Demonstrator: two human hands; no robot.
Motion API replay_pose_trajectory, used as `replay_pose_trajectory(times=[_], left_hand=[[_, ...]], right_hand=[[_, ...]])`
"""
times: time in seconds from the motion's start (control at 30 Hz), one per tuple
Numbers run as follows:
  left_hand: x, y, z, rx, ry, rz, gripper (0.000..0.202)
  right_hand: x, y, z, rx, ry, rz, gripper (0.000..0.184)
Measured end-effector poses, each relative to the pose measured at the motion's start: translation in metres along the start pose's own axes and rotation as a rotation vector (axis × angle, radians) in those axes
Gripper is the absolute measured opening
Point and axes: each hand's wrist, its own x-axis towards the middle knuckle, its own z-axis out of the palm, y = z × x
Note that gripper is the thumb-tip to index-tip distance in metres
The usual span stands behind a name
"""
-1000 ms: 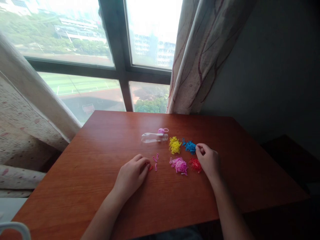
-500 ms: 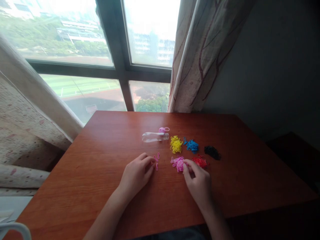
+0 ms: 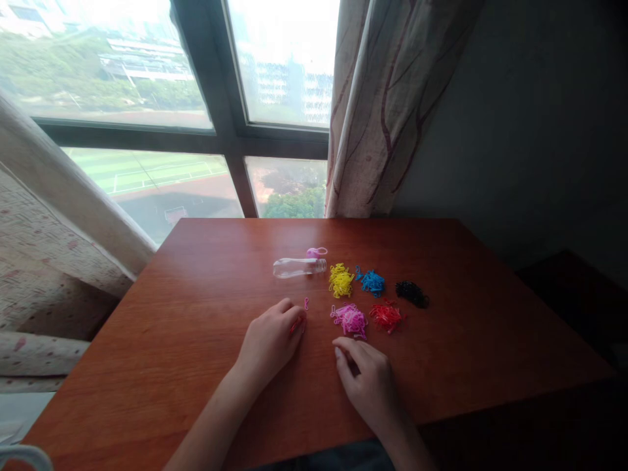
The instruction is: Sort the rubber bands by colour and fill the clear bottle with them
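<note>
My left hand [image 3: 271, 341] rests on the wooden table [image 3: 196, 366], fingers curled together, with a small red band [image 3: 296, 325] at its fingertips. One loose pink band [image 3: 306, 303] lies just beyond it. My right hand [image 3: 367, 381] sits palm down near the front, fingers curled under; what they hold, if anything, is hidden. Just ahead of it lie a pink pile of bands [image 3: 350, 320] and a red pile [image 3: 386, 315]. Farther back are a yellow pile [image 3: 341, 280], a blue pile [image 3: 373, 282] and a black pile [image 3: 412, 294].
A clear plastic bottle [image 3: 299, 267] lies on its side behind the piles, with a pink cap [image 3: 316, 252] beside its mouth. A window and curtains [image 3: 392, 104] stand behind the table. A white curved object [image 3: 24, 454] shows at the bottom left corner.
My right hand moved from the blue pile to the pink pile, then drew back toward me with fingers curled. The black pile came into view. My left hand stayed by the loose bands.
</note>
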Motion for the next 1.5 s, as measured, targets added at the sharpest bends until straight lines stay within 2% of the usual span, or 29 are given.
replay_pose_trajectory(times=[0.27, 0.47, 0.6, 0.8, 1.0, 1.1, 1.23, 1.5], left_hand=[[0.0, 0.001, 0.002, -0.019, -0.004, 0.0, 0.012], [0.0, 0.003, 0.0, -0.141, 0.017, 0.029, 0.011], [0.006, 0.014, -0.001, -0.184, 0.002, 0.07, 0.011], [0.023, 0.034, 0.005, -0.094, -0.045, 0.143, 0.013], [0.032, 0.04, 0.01, -0.1, -0.055, 0.171, 0.013], [0.029, 0.035, 0.007, -0.131, -0.027, 0.155, 0.016], [0.019, 0.017, 0.001, -0.171, 0.02, 0.091, 0.017], [-0.016, -0.019, -0.003, -0.17, 0.052, -0.037, 0.018]], right_hand=[[0.001, -0.001, -0.001, 0.043, -0.025, 0.041, 0.02], [0.0, -0.001, 0.0, 0.046, -0.059, 0.044, 0.02], [-0.001, -0.003, 0.0, 0.021, -0.097, 0.013, 0.02], [-0.001, -0.006, -0.001, 0.013, -0.15, -0.005, 0.02], [-0.001, -0.005, -0.001, 0.054, -0.148, 0.013, 0.021], [-0.001, -0.004, 0.0, 0.053, -0.152, 0.02, 0.02], [-0.001, -0.004, 0.0, 0.04, -0.153, 0.03, 0.02], [0.0, -0.004, 0.001, 0.036, -0.154, 0.05, 0.019]])
